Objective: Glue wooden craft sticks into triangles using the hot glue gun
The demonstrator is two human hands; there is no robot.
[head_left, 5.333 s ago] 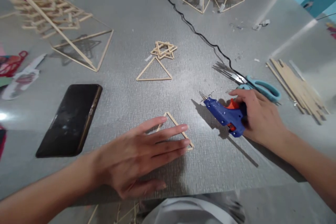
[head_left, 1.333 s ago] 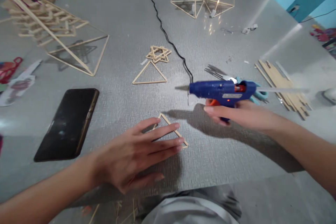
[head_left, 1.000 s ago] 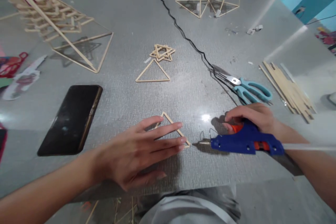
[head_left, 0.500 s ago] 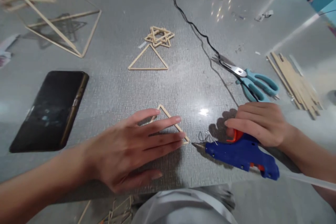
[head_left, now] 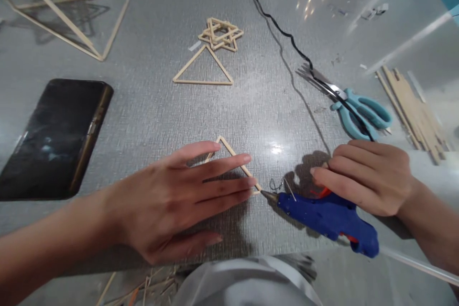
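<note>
My left hand lies with its fingers stretched out over a small triangle of thin wooden sticks, pressing it against the table. The hand covers most of the triangle's left side and base. My right hand is wrapped round the handle of a blue glue gun, which lies on its side low over the table. Its metal nozzle touches the triangle's right corner. A clear glue stick sticks out of the gun's back end.
A dark phone lies at the left. Ahead are another stick triangle and a stick star. Teal-handled scissors lie under a black cord, beside loose wooden sticks. A larger stick frame stands at the upper left.
The glue gun has moved slightly left, and its nozzle has come from just beside the triangle's right corner into contact with it. My left hand stays in place. The view has shifted a little.
</note>
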